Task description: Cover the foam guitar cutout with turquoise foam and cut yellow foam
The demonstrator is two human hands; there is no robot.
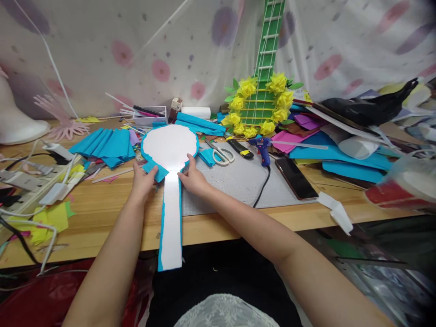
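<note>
A white board cutout (170, 146), round at the top with a long straight strip below, lies on the table, and the strip's end juts past the front edge. Blue crepe paper borders it. At the lower left of the round part, my left hand (145, 179) is closed on a folded piece of blue crepe paper (158, 171) against the edge. My right hand (193, 177) grips the cutout where the round part meets the strip, thumb and fingers at its right edge. White-handled scissors (225, 157) and more blue crepe paper (207, 156) lie just right of it.
On the grey cutting mat (218, 190) are a yellow-black utility knife (240, 148), a blue glue gun (262, 150) and a phone (296, 178). Behind stands a green guitar-shaped craft (267, 59) with yellow paper flowers. Pleated blue paper (104, 145) and power strips (30, 181) sit left.
</note>
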